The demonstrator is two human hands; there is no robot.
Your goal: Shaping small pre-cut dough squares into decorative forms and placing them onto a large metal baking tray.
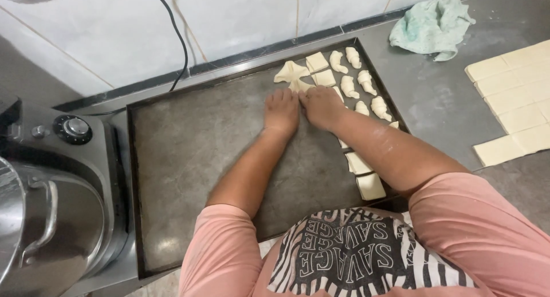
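Fingers of both hands are curled down side by side over one pale, soft piece of raw dough (300, 86) near the far end of the dark, flat metal baking tray (189, 153). My left hand (281, 110) and my right hand (322, 106) touch each other at the thumbs, palms down, fingers bent and pressed onto the near edge of the piece; neither is clamped around it, they rest on top of it. I judge this to be the rolling step: the piece is being shaped on the tray, and the next move calls for even pressure from both hands so that the dough turns over itself without tearing or sliding on the metal.

Just beyond my fingertips lies a flared, unrolled piece (290, 71), and beside it two small flat squares of dough (317, 62). To the right of those, a double row of small rolled crescents (364, 82) runs along the tray's right side. Under my right forearm more flat squares (370, 185) sit on the tray, near its right rim.

Off the tray, on the grey bench (435, 102), a sheet of dough cut into squares (515, 102) lies at the right, well apart from my hands, and a crumpled pale green cloth (432, 24) sits by the tiled wall. At my left stands a steel mixer with a black dial (72, 129).
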